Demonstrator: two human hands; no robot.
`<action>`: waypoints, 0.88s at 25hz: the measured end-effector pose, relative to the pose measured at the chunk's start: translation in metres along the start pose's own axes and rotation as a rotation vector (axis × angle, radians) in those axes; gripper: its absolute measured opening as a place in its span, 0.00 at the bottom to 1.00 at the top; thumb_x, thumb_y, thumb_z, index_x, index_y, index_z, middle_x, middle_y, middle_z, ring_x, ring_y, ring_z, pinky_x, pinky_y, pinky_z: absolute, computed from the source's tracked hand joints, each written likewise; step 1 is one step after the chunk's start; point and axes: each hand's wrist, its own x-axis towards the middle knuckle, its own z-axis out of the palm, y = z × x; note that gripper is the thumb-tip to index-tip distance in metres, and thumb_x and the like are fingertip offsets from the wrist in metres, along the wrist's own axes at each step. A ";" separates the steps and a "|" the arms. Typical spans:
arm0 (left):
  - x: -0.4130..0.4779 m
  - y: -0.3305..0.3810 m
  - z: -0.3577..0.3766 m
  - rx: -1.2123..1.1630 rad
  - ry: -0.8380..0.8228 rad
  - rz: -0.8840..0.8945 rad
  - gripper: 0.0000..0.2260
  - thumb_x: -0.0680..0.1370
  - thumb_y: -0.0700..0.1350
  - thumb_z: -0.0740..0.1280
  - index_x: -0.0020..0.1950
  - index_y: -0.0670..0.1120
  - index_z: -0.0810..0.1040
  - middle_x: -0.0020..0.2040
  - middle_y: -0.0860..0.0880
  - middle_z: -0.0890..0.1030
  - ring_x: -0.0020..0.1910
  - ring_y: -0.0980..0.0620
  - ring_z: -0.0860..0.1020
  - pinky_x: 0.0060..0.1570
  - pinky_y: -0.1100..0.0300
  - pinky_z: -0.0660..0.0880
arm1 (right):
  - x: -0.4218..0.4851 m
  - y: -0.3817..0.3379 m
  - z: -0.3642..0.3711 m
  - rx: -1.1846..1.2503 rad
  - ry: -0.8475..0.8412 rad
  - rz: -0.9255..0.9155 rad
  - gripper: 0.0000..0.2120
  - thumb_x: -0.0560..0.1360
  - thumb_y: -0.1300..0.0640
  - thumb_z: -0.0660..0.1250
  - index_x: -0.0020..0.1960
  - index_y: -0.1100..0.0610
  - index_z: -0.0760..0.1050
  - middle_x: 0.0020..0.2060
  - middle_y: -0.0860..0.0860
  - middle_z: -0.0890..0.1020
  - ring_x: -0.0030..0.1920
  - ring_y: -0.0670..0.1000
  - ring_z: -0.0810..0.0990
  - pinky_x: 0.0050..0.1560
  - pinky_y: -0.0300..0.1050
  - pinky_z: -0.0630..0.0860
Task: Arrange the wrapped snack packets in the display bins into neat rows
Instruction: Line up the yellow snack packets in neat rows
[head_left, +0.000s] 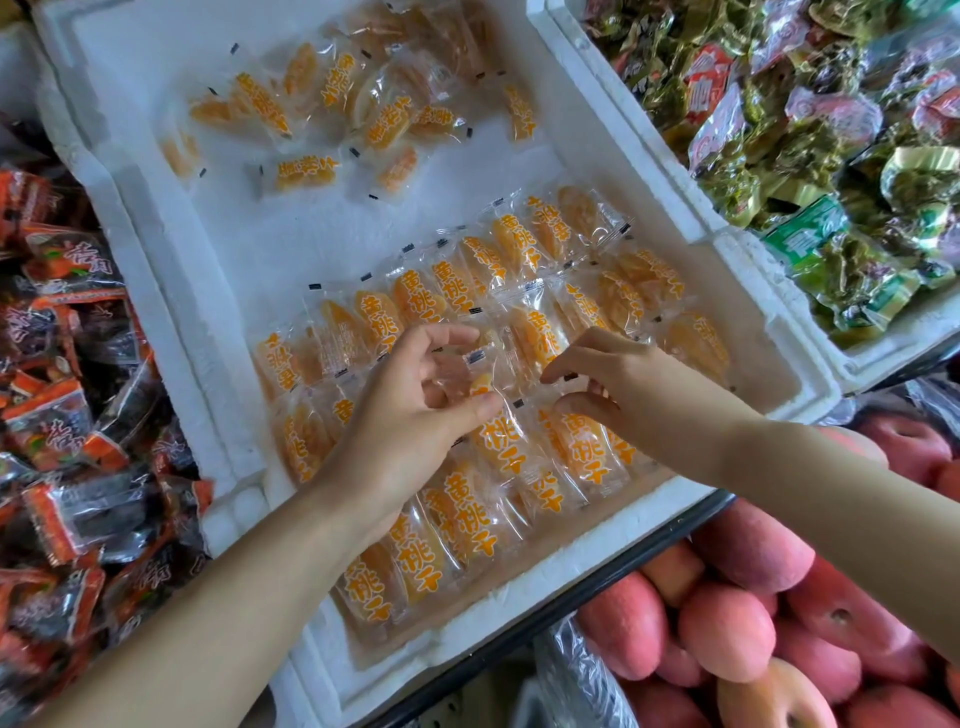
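Head view: left hand (415, 410) pinches a packet (480, 382) mid-frame over the rows (511, 249) in the bin (171, 291). Right hand (613, 389) curls beside it, and I cannot tell if it grips. Danger: slick wrap slips, or a dragging wrist skews the rows.

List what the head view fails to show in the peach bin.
All head view.
- Packets beneath the left hand and right hand: covered by them.
- Loose pile lettering: blurred.
- Apples: cut off by bottom edge.
- Dark red packets: cut off by left edge.
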 end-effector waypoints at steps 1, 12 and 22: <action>0.000 0.001 0.000 -0.010 0.008 -0.006 0.18 0.73 0.34 0.71 0.54 0.55 0.76 0.44 0.53 0.78 0.42 0.57 0.77 0.43 0.62 0.72 | -0.001 -0.002 -0.001 -0.069 0.007 -0.007 0.14 0.76 0.50 0.64 0.62 0.50 0.75 0.56 0.47 0.74 0.48 0.49 0.77 0.47 0.43 0.74; 0.003 0.015 0.035 -0.136 0.033 0.013 0.08 0.71 0.39 0.73 0.49 0.49 0.82 0.44 0.50 0.84 0.43 0.58 0.80 0.38 0.69 0.73 | -0.029 -0.031 -0.016 0.633 0.102 0.159 0.18 0.68 0.57 0.75 0.53 0.47 0.73 0.40 0.45 0.81 0.36 0.42 0.78 0.41 0.38 0.76; 0.016 0.020 0.094 -0.101 0.082 0.169 0.08 0.73 0.37 0.71 0.43 0.48 0.76 0.37 0.56 0.79 0.38 0.62 0.77 0.44 0.67 0.73 | -0.057 -0.009 -0.018 0.117 0.438 0.205 0.17 0.66 0.45 0.70 0.52 0.49 0.73 0.41 0.38 0.76 0.42 0.42 0.76 0.43 0.47 0.78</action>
